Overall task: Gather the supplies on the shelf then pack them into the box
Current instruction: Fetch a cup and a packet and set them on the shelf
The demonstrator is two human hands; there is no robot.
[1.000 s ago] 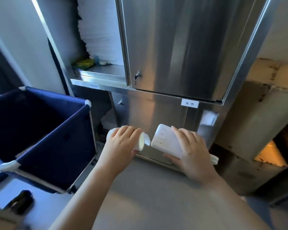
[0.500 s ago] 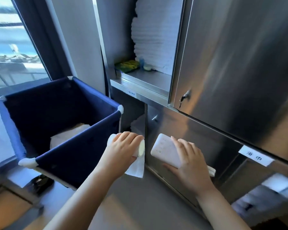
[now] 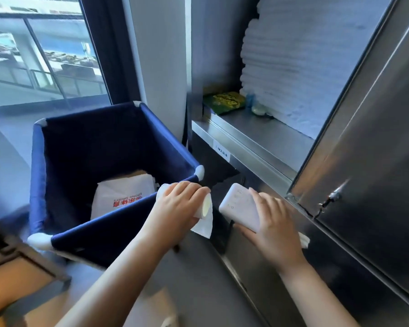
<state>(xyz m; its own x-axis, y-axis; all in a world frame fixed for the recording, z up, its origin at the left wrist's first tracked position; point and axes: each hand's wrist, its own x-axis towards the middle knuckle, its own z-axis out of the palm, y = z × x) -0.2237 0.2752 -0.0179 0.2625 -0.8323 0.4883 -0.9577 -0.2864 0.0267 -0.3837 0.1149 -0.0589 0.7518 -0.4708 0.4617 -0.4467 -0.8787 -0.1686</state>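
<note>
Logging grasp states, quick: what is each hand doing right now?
Left hand: closed, fingers curled round a toilet paper roll.
Right hand: closed, fingers gripping a white pack.

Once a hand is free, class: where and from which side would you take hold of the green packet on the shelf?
Probably pinch the green packet by its near edge, reaching in from the front of the shelf. It lies flat, with the cabinet wall on its left and stacked towels on its right, leaving only the front open.
</note>
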